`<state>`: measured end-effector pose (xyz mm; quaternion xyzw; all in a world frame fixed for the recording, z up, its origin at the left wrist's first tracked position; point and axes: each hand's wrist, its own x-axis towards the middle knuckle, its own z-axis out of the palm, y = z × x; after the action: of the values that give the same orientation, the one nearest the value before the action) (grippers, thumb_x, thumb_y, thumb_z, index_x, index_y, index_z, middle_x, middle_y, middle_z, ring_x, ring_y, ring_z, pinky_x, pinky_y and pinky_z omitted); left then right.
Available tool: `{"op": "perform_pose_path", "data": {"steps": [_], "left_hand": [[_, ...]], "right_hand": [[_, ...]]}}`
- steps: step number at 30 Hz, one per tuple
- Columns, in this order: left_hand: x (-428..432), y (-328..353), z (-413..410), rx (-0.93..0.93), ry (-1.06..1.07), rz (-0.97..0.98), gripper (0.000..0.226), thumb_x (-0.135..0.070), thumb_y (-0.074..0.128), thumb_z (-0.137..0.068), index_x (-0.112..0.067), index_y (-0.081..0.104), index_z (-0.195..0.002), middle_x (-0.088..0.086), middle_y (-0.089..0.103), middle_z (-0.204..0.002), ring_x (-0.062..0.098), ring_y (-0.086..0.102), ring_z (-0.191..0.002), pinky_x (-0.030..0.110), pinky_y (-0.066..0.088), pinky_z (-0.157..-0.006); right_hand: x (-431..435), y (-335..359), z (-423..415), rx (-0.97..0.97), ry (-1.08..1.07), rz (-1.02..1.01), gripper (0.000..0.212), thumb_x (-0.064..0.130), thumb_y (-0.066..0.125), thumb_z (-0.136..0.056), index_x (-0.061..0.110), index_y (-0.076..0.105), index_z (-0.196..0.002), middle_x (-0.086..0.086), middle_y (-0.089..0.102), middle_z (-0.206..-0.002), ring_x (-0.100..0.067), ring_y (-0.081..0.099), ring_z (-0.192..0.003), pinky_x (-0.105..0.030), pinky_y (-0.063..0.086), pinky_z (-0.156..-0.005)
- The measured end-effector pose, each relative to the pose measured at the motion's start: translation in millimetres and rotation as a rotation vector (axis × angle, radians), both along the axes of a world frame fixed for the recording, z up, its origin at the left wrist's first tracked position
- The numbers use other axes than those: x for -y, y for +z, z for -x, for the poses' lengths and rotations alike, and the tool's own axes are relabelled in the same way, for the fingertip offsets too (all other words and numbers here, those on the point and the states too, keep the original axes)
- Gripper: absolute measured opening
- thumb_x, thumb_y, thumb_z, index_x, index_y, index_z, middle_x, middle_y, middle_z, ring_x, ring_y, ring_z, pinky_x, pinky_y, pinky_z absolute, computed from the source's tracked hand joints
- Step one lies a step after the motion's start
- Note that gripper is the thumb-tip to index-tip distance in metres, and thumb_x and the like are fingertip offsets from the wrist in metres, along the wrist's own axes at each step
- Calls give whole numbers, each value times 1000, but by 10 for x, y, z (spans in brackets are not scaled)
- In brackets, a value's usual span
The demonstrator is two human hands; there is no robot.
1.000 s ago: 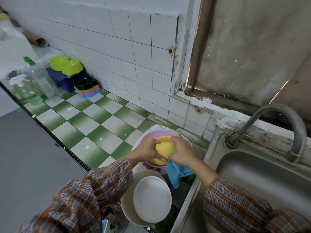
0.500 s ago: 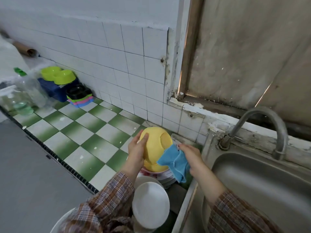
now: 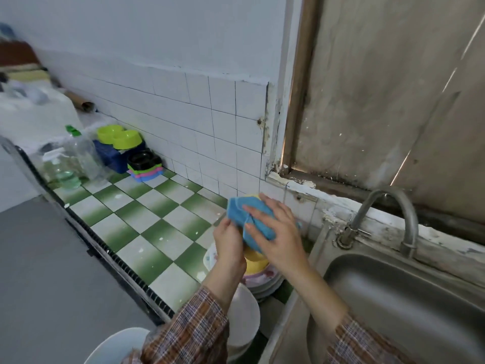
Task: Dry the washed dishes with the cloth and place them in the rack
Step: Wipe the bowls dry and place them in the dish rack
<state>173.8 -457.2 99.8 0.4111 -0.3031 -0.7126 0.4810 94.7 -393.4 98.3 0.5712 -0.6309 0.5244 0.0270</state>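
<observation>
A big grey steel sink is seen just to the right of the right hand. A counter of green and white square tiles is spread out to the left of the left hand. A curved metal tap is fixed at the back of the sink, further right than the right hand. A pile of white plates is stacked right under both hands. A round yellow plastic bowl is held up above that pile, between the two hands. Its side is gripped by the curled fingers of the left hand. A soft blue cloth is laid over the bowl. The cloth is pressed flat on the bowl by the right hand, with the fingers stretched out straight.
</observation>
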Motion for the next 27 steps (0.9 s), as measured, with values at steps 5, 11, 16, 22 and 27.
{"op": "perform_pose_path", "data": {"steps": [5,11,16,22,27], "left_hand": [[-349,296,-118,-48,-158,184,24,-3,51,-94,-13,71,-101,7,72,-103,19,67,-91,27,54,-76],[-541,525,-114,-122,-117,216,27,-4,50,-96,-16,73,-97,6,74,-98,19,68,-88,28,57,-76],[-757,687,-72,-229,-78,205,29,8,43,-95,-5,68,-97,3,73,-76,12,68,-65,23,56,-57],[-900,707,117,-242,-72,132,25,-7,49,-97,-15,69,-109,-6,74,-96,8,68,-86,20,56,-65],[-866,700,194,-373,-153,-115,28,-18,41,-101,-18,65,-116,11,68,-117,31,64,-102,44,54,-78]], "right_hand": [[-83,455,118,80,-294,-7,28,43,54,-89,30,75,-103,2,62,-129,-17,53,-120,-32,36,-100],[-319,649,89,37,-199,47,28,34,57,-90,15,73,-103,-2,68,-115,-19,60,-114,-19,41,-96],[-585,427,182,-382,0,293,30,24,59,-91,8,69,-114,-15,55,-136,-31,40,-138,-42,28,-116],[-786,623,322,219,-336,293,43,40,48,-91,4,68,-102,-3,52,-139,-15,45,-132,-25,39,-109],[-1092,350,503,-303,-124,294,20,15,57,-87,-2,65,-81,-14,52,-137,-33,40,-139,-43,34,-115]]}}
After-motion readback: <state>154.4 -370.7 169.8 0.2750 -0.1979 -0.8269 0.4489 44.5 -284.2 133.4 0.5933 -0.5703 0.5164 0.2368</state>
